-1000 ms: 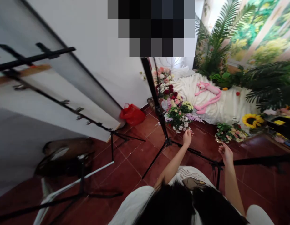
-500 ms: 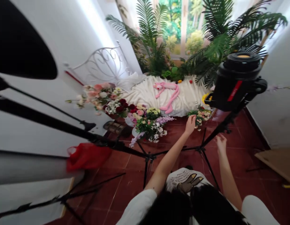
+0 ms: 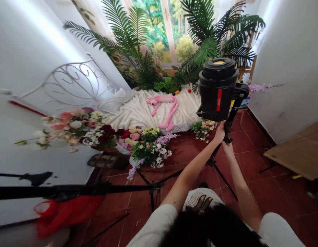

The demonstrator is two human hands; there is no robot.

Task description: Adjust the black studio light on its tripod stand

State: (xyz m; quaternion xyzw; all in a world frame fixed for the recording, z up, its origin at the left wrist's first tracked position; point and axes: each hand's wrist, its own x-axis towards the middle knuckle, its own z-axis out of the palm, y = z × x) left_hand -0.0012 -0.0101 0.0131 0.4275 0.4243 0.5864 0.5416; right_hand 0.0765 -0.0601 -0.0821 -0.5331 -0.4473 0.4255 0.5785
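A black studio light (image 3: 217, 91) with a red label sits on top of a black light stand (image 3: 232, 115), in front of me and to the right. My left hand (image 3: 220, 132) is closed around the stand's pole, right below the lamp head. Lower down, my right hand (image 3: 227, 149) is closed at the pole by a black clamp knob (image 3: 227, 139). The pole and knob hide part of the fingers of both hands. The stand's legs spread over the red tiled floor beneath my forearms.
Ahead, a bed with a white cover (image 3: 133, 109) bears a pink plush toy (image 3: 171, 111). Flower bunches (image 3: 148, 144) line its front edge. Another black stand (image 3: 122, 188) crosses at left over a red bag (image 3: 68, 212). A brown board (image 3: 297, 151) lies at right.
Both hands, apart from the stand and partly open before, have come to its pole and closed on it. The view has swung to the right, so the lamp appears further left.
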